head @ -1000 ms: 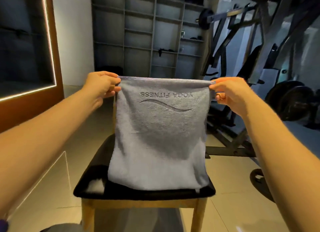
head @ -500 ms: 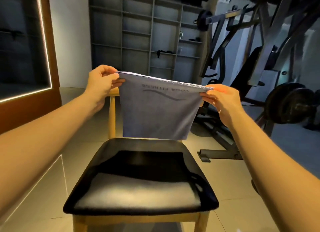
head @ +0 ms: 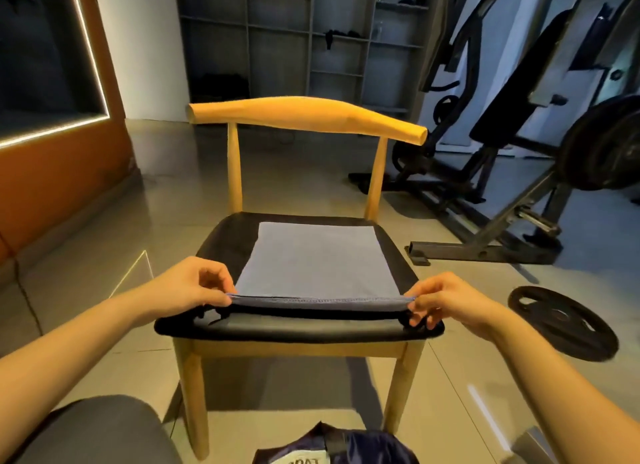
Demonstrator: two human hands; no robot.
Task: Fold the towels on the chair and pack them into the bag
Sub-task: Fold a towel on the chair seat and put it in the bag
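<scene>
A grey towel [head: 317, 259] lies flat on the black seat of a wooden chair [head: 301, 115]. Its near edge is lifted slightly off the seat. My left hand [head: 194, 285] pinches the near left corner between thumb and fingers. My right hand [head: 446, 299] pinches the near right corner the same way. A dark blue bag [head: 341, 444] sits on the floor below the chair's front edge, partly cut off by the frame's bottom.
A black weight plate [head: 562, 321] lies on the tiled floor right of the chair. A weight bench and rack [head: 519, 193] stand behind at the right. Grey shelving [head: 304, 41] lines the back wall. My knee [head: 100, 429] shows at the lower left.
The towel hung in the air between both hands; it now lies flat on the seat, and both hands have come down to the seat's front edge. The view tilted downward.
</scene>
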